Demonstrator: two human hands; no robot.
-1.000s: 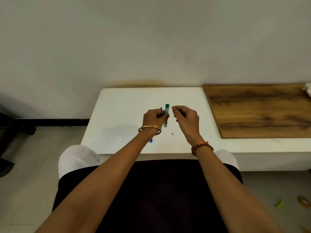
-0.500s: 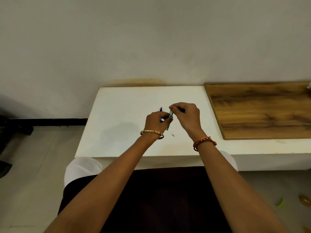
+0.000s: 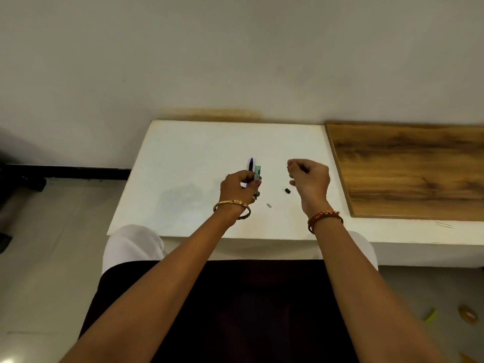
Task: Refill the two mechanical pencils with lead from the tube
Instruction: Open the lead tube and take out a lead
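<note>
My left hand [image 3: 239,186] is closed around a blue mechanical pencil [image 3: 251,163] and a green lead tube [image 3: 257,172], both standing upright above the white table [image 3: 188,158]. The tube's top end is uncovered. My right hand [image 3: 311,176] is raised to the right of the tube and apart from it, with its fingers curled and pinched together. A thin dark sliver shows between those fingers, and I cannot identify it. A small black cap [image 3: 288,190] lies on the table just under my right hand. A tiny grey piece [image 3: 269,205] lies between my wrists.
A wooden board [image 3: 413,174] lies on the table's right part, close to my right hand. Two thin dark lines [image 3: 444,224] rest near the front edge by the board. The wall stands right behind the table. Small yellow and orange objects [image 3: 450,314] lie on the floor at lower right.
My right hand had met the tube's top half a second ago and has since pulled away to the right. The black cap now lies on the table. The left hand's grip has stayed the same.
</note>
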